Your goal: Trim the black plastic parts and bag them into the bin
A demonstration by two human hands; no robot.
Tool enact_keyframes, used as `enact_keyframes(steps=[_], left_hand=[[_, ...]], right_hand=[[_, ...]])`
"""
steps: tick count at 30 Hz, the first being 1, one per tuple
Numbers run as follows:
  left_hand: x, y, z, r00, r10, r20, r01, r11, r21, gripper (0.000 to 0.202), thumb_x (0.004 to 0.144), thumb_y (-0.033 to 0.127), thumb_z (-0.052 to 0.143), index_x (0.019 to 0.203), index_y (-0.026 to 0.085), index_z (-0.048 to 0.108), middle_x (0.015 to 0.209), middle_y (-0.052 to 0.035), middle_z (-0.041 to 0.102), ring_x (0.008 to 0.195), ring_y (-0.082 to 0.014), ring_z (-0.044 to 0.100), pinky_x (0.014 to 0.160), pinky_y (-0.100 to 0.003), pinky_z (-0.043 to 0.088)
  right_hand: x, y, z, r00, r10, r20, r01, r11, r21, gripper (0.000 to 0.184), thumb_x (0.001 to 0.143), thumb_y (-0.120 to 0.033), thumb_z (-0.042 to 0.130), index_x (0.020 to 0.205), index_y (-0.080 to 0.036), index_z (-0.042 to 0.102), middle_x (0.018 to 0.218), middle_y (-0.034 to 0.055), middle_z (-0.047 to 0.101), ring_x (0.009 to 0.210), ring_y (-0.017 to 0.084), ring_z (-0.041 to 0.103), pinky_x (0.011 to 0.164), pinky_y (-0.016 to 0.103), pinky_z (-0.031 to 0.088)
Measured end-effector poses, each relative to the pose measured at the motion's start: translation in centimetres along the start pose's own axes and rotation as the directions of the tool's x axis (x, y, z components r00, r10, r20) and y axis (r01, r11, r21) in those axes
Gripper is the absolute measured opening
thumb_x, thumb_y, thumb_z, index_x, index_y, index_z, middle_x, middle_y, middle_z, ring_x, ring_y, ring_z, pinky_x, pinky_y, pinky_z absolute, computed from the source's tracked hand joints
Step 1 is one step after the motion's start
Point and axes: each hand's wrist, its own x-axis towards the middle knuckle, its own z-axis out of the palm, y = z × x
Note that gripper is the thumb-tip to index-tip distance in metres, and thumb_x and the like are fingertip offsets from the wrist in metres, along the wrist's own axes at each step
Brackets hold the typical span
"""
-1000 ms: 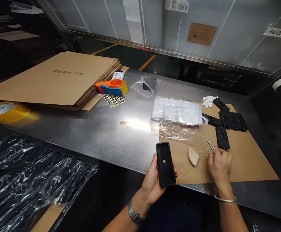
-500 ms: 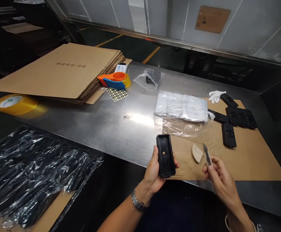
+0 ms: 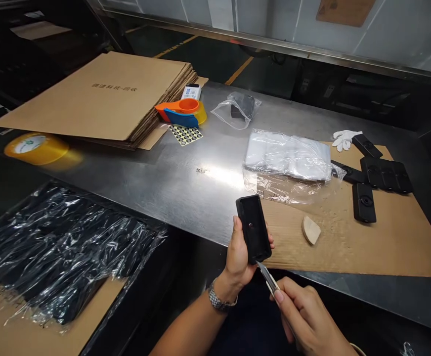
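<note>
A black rectangular plastic housing (image 3: 253,230), hollow side up with a small round hole in its floor, is gripped in my left hand (image 3: 237,257), thumb along one long side and fingertips on the other. My right hand (image 3: 304,314) is closed around a utility knife (image 3: 268,278). The blade tip meets the near end of the housing; whether it cuts in cannot be made out. On the cardboard sheet (image 3: 393,247) to the right lies a tan wedge-shaped block (image 3: 311,230). Several similar black housings (image 3: 364,202) rest face down farther right.
Plastic-wrapped white bags (image 3: 287,155) lie behind the block, a white glove (image 3: 345,140) beyond. Leftward on the metal table (image 3: 163,183) are an orange tape dispenser (image 3: 184,112), a sticker sheet (image 3: 186,134), stacked cardboard (image 3: 89,99) and a tape roll (image 3: 33,148). Black plastic-wrapped goods (image 3: 70,252) sit lower left.
My right hand has brought the knife left and down, from beside the tan block to the housing's near end. The housing has tilted slightly in my left hand. The view has shifted a little.
</note>
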Motion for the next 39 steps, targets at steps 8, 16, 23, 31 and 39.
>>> enact_keyframes(steps=[8,16,23,31,39], left_hand=[[-0.2,0.0,0.4,0.994,0.091,-0.066,-0.087,0.995,0.058,0.067,0.072,0.072,0.041,0.079,0.009,0.062,0.06,-0.0067,0.061,0.053,-0.0136,0.056,0.055,-0.024,0.046],[-0.3,-0.4,0.4,0.964,0.26,-0.06,-0.249,0.958,0.142,0.063,0.074,0.07,0.04,0.076,0.011,0.063,0.061,-0.0058,0.061,0.056,-0.0153,0.057,0.056,-0.027,0.047],[-0.4,-0.5,0.5,0.949,0.298,-0.103,-0.283,0.949,0.138,0.064,0.069,0.071,0.045,0.074,0.011,0.064,0.06,-0.006,0.061,0.056,-0.0159,0.058,0.055,-0.027,0.047],[-0.5,-0.8,0.3,0.94,0.319,-0.118,-0.31,0.947,0.086,0.061,0.075,0.069,0.04,0.076,0.012,0.063,0.063,-0.0059,0.062,0.057,-0.0151,0.058,0.056,-0.025,0.046],[-0.2,-0.8,0.7,0.9,0.416,-0.129,-0.425,0.904,-0.046,0.059,0.077,0.069,0.036,0.077,0.016,0.062,0.064,-0.0032,0.059,0.06,-0.0133,0.055,0.059,-0.023,0.044]], right_hand=[[0.0,-0.3,0.1,0.999,0.035,0.012,-0.036,0.998,0.053,0.038,0.094,-0.047,0.028,0.078,-0.019,0.046,0.038,-0.0091,0.039,0.032,0.005,0.037,0.039,0.016,0.028],[0.2,-0.2,-0.2,0.995,0.071,0.064,-0.075,0.995,0.071,0.039,0.093,-0.049,0.027,0.079,-0.018,0.046,0.038,-0.0088,0.04,0.032,0.005,0.038,0.038,0.015,0.026],[0.3,-0.4,0.0,0.996,0.077,0.054,-0.081,0.994,0.072,0.041,0.093,-0.051,0.026,0.078,-0.019,0.045,0.038,-0.0091,0.04,0.031,0.005,0.037,0.039,0.016,0.028],[0.3,-0.1,0.6,0.994,0.089,0.066,-0.096,0.989,0.114,0.041,0.092,-0.052,0.029,0.079,-0.018,0.047,0.037,-0.0097,0.039,0.03,0.005,0.036,0.038,0.016,0.026],[-0.1,0.4,1.4,0.867,-0.416,-0.273,0.278,0.86,-0.429,0.02,0.092,-0.017,0.037,0.104,-0.012,0.052,0.055,-0.0012,0.055,0.042,0.009,0.049,0.043,0.021,0.035]])
